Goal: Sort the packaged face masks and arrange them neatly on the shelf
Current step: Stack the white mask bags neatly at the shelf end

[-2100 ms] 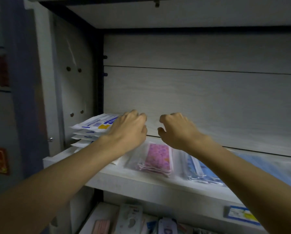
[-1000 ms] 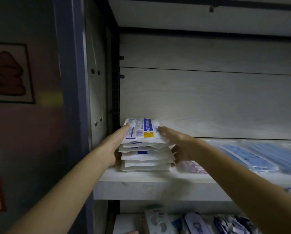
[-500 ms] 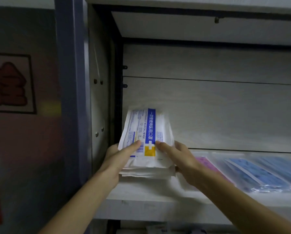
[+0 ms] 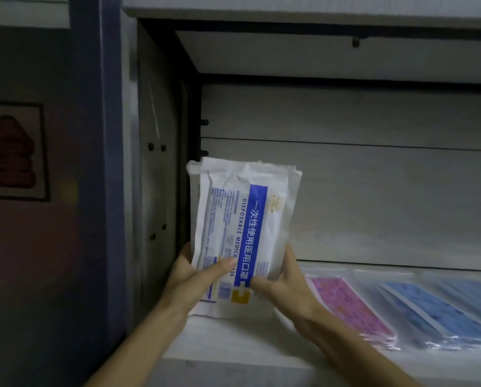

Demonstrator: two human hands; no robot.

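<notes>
Nearest to the camera, the two forearms reach up and forward to the shelf (image 4: 233, 347), whose pale front edge runs across the bottom of the view. The left hand (image 4: 190, 277) holds the left lower edge of a stack of white mask packets (image 4: 244, 236), with the thumb pressed on the front and the fingers curled behind. The right hand (image 4: 282, 283) holds the right lower corner in the same way, thumb in front, fingers wrapped round the side. Both grips are closed on the stack.

The stack stands upright on its short bottom edge, at the left end of the shelf, near the side wall (image 4: 161, 191). At the top, the edges of several packets show, a little uneven.

The packets look light, thin and soft, with smooth wrapping, so I judge that they can slide on each other and bend or fan out at the top. Holding low on both sides, as now, should press them together; a hold higher on the sides would probably keep the top from leaning.

Further right, a pink mask packet (image 4: 351, 305) and blue mask packets (image 4: 429, 311) lie flat on the shelf, side by side. Behind everything is the pale back panel (image 4: 373, 205).
</notes>
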